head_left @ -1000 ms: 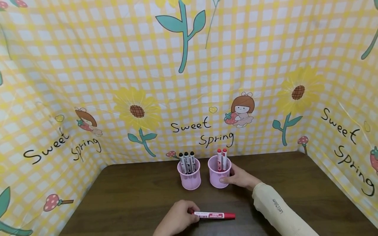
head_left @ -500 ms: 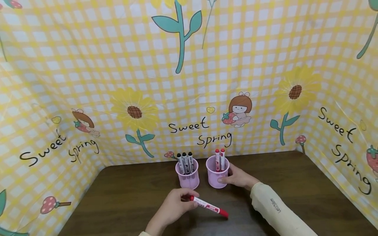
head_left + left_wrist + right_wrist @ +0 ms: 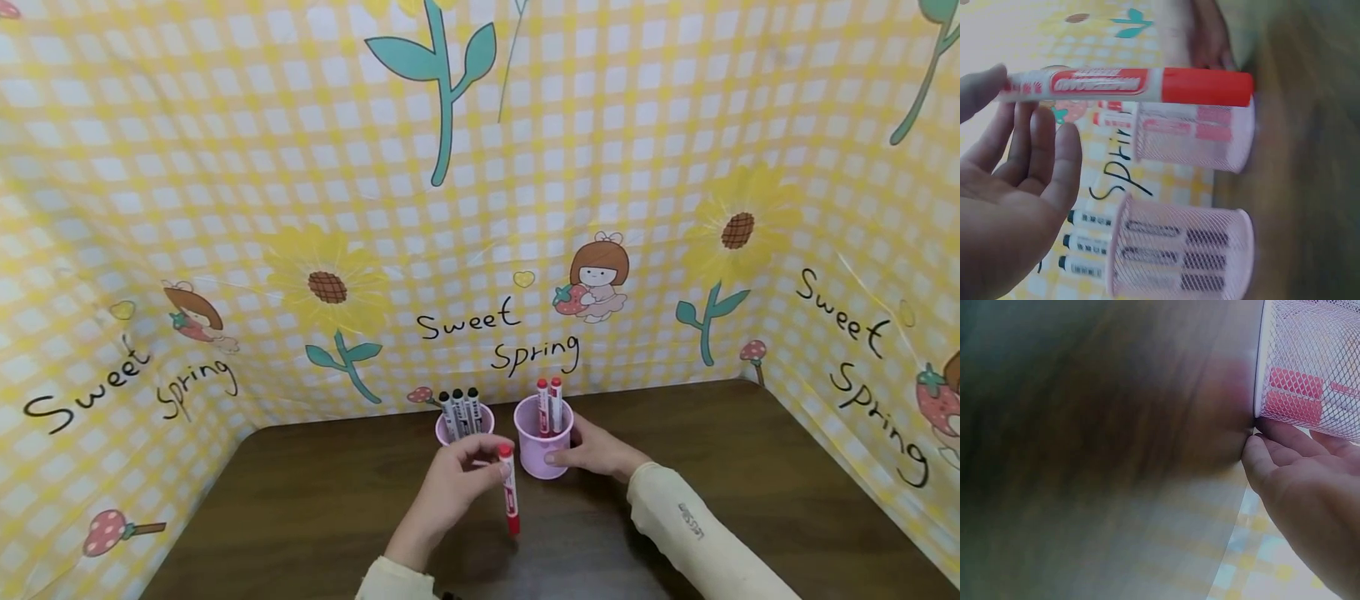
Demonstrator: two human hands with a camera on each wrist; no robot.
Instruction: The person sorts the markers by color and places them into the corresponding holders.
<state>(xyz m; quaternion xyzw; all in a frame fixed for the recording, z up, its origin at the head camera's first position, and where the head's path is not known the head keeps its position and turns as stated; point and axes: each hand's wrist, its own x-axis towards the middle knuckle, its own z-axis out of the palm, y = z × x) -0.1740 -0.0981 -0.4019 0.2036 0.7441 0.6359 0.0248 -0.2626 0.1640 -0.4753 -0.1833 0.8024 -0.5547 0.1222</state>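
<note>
My left hand [image 3: 448,493] pinches a red whiteboard marker [image 3: 511,496] by its upper end, between thumb and fingertips. The marker hangs almost upright above the table, its long red cap pointing down. In the left wrist view, that red cap [image 3: 1207,87] shows clearly. With my right hand [image 3: 609,450] I grip a pink mesh pen cup [image 3: 534,457], thumb across its front. Two red markers [image 3: 550,408] stand in this cup. To its left is a second pink mesh cup [image 3: 1179,250], partly behind my left hand in the head view, holding three black-capped markers [image 3: 460,412].
The dark wooden table [image 3: 300,500] lies under both cups. A yellow-checked cloth [image 3: 420,250] with flower prints rises along its back and sides.
My left hand has lifted the red marker off the table, carried it toward the cups and turned it from lying flat to nearly upright. My right hand stays on its cup.
</note>
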